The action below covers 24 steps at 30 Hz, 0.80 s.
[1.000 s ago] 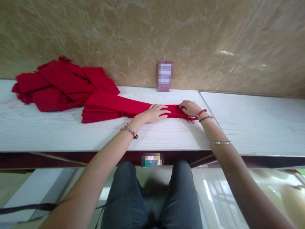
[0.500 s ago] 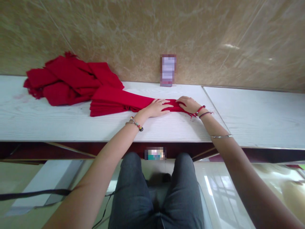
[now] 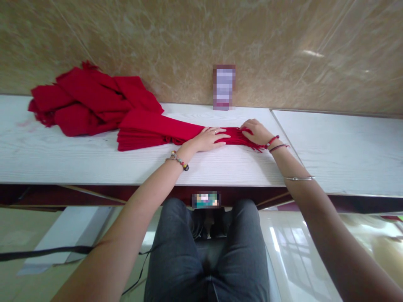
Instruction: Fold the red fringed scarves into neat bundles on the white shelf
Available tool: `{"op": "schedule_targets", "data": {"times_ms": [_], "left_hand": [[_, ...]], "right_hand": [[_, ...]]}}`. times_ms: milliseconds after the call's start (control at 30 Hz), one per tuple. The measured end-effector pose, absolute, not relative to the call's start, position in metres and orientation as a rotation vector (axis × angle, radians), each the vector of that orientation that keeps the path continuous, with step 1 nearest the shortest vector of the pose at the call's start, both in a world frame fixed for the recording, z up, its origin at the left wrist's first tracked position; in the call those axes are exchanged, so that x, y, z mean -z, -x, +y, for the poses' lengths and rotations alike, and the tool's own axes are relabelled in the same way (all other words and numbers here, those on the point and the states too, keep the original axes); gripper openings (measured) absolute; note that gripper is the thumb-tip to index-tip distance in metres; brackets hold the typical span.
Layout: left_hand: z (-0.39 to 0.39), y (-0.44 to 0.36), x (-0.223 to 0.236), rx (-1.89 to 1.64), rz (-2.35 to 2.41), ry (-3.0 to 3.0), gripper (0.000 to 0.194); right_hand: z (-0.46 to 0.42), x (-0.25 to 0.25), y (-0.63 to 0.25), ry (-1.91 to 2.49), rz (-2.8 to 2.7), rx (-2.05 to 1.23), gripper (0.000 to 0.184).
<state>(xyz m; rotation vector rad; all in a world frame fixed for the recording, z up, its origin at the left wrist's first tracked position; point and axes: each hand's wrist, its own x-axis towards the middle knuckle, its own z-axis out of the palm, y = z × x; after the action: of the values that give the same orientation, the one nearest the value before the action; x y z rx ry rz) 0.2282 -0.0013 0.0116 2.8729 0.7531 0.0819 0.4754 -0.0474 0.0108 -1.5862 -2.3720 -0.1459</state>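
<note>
A red scarf [image 3: 176, 126], folded in layers, stretches lengthwise along the white tabletop, its fringe [image 3: 239, 137] at the right end. My left hand [image 3: 208, 138] lies flat on the scarf just short of the fringe, fingers stretched out and pressing down. Over the fringe, my right hand [image 3: 257, 132] has its fingers bent and closed on the strands; the fingertips are partly hidden. Loose strands show beneath its wrist. To the left, a crumpled heap of red scarves [image 3: 91, 100] touches the folded one.
A marbled wall [image 3: 176, 50] rises behind the white table [image 3: 78, 163]. A blurred-out upright object [image 3: 224, 88] leans there. Below the table edge is another blurred object [image 3: 206, 199], above my knees. A dark strap [image 3: 47, 253] and a thin cable hang at lower left.
My right hand has slid a little to the right along the fringe, uncovering more strands. My left hand stays on the scarf. The whole view has shifted slightly.
</note>
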Motion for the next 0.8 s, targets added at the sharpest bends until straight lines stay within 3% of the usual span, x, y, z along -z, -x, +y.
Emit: {"op": "schedule_targets", "data": {"times_ms": [300, 467, 600, 800], "left_hand": [[-0.002, -0.228, -0.013, -0.076, 0.767, -2.854, 0.047], [-0.001, -0.229, -0.013, -0.086, 0.767, -2.868, 0.046], [0.000, -0.230, -0.013, -0.095, 0.765, -2.874, 0.046], [0.000, -0.230, -0.015, -0.101, 0.759, -2.853, 0.045]], "right_hand": [[-0.046, -0.009, -0.522, 2.088, -2.238, 0.218, 0.028], [-0.051, -0.016, -0.510, 1.786, -2.160, 0.255, 0.030], [-0.047, -0.017, -0.473, 1.535, -2.373, 0.069, 0.030], [-0.042, -0.016, -0.488, 1.809, -2.411, 0.089, 0.030]]}}
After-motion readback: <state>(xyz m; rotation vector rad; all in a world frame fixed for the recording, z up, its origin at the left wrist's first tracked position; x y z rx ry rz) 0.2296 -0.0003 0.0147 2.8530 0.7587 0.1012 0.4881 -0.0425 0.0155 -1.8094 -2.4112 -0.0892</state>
